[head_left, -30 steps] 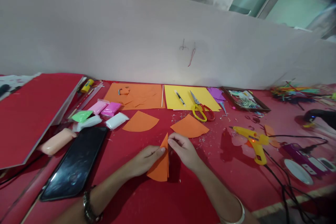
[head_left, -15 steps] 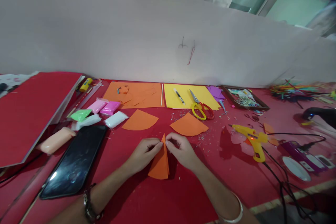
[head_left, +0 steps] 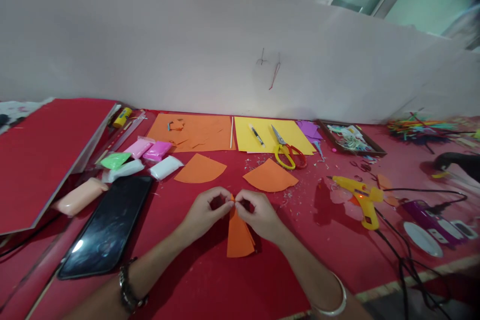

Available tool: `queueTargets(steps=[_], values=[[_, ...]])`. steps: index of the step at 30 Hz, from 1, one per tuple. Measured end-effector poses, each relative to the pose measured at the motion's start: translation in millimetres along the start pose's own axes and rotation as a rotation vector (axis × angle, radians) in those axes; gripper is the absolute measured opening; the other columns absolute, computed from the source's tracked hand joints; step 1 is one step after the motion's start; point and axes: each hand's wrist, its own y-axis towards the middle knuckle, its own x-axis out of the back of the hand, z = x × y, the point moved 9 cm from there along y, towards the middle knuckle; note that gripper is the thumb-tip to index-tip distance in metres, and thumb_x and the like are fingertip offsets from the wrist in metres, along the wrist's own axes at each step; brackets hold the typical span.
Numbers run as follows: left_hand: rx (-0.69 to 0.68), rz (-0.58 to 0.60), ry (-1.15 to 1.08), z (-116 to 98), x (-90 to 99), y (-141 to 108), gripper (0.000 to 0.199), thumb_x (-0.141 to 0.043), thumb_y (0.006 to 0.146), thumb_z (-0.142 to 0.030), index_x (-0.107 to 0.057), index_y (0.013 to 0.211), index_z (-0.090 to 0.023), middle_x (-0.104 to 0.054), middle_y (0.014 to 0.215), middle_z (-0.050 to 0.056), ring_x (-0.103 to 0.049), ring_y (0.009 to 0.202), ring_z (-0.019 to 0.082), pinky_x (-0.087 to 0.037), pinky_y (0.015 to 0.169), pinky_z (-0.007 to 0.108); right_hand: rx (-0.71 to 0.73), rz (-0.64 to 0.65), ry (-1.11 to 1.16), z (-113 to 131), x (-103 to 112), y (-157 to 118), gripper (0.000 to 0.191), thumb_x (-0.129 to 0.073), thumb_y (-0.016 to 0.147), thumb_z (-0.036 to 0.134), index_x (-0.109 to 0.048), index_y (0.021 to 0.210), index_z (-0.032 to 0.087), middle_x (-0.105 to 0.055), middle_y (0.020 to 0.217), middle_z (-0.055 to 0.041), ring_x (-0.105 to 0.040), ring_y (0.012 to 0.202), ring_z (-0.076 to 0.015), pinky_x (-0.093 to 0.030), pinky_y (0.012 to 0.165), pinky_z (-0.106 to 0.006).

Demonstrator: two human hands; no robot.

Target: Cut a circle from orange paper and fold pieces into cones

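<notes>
A folded wedge of orange paper (head_left: 239, 237) hangs point-up between my hands, just above the red tabletop, its curved edge toward me. My left hand (head_left: 210, 210) pinches the narrow tip between thumb and forefinger. From the other side my right hand (head_left: 258, 214) pinches the same tip, its fingertips almost meeting those of the left. The fingers partly cover the tip. Two orange paper sectors lie flat beyond my hands, one sector (head_left: 200, 169) on the left and another sector (head_left: 270, 176) on the right.
Yellow-and-red-handled scissors (head_left: 287, 152) and a marker (head_left: 257, 136) lie on yellow paper (head_left: 240, 130). At right rests a yellow glue gun (head_left: 362, 197) with its light on and a trailing cord. A phone (head_left: 107, 230) and clay packets (head_left: 167, 167) are at left.
The folded paper has swung, its wide end shifting to the right. Both hands have drawn closer together at the tip, and my left fingers have left the paper's side for its point.
</notes>
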Motion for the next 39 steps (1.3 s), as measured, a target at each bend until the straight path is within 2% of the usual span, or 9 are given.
queueTargets(steps=[8, 19, 32, 39], values=[[0.017, 0.023, -0.091, 3.1, -0.5, 0.7, 0.020, -0.052, 0.078, -0.034, -0.053, 0.070, -0.016, -0.048, 0.057, -0.004, -0.045, 0.052, 0.009, -0.037, 0.052, 0.020, 0.014, 0.011, 0.020, 0.8, -1.5, -0.4, 0.010, -0.046, 0.077, 0.016, -0.049, 0.067, 0.018, -0.047, 0.062, 0.0041, -0.041, 0.059, -0.0089, -0.032, 0.056, -0.019], [0.023, 0.021, -0.162, -0.6, 1.0, 1.6, 0.017, -0.053, 0.077, -0.031, -0.053, 0.071, -0.015, -0.049, 0.054, -0.005, -0.047, 0.049, 0.009, -0.038, 0.052, 0.021, 0.020, 0.049, 0.008, 3.1, -4.1, -1.7, 0.011, -0.046, 0.076, 0.015, -0.049, 0.066, 0.017, -0.045, 0.061, 0.0043, -0.039, 0.058, -0.0085, -0.030, 0.055, -0.019], [0.016, 0.025, -0.111, -0.4, 2.4, 2.2, 0.023, -0.048, 0.080, -0.033, -0.054, 0.066, -0.015, -0.048, 0.054, -0.005, -0.044, 0.050, 0.008, -0.035, 0.051, 0.019, -0.001, 0.106, 0.023, 2.5, -8.3, -2.7, 0.010, -0.046, 0.076, 0.015, -0.047, 0.066, 0.017, -0.042, 0.060, 0.0051, -0.037, 0.056, -0.0075, -0.028, 0.052, -0.018], [0.008, -0.019, -0.050, 2.1, 6.4, 2.2, 0.023, -0.048, 0.082, -0.034, -0.053, 0.067, -0.016, -0.044, 0.056, -0.005, -0.041, 0.052, 0.008, -0.033, 0.050, 0.019, -0.005, 0.087, 0.031, 2.4, -6.8, -1.6, 0.011, -0.046, 0.077, 0.016, -0.047, 0.066, 0.017, -0.043, 0.059, 0.0053, -0.036, 0.055, -0.0070, -0.028, 0.052, -0.017]])
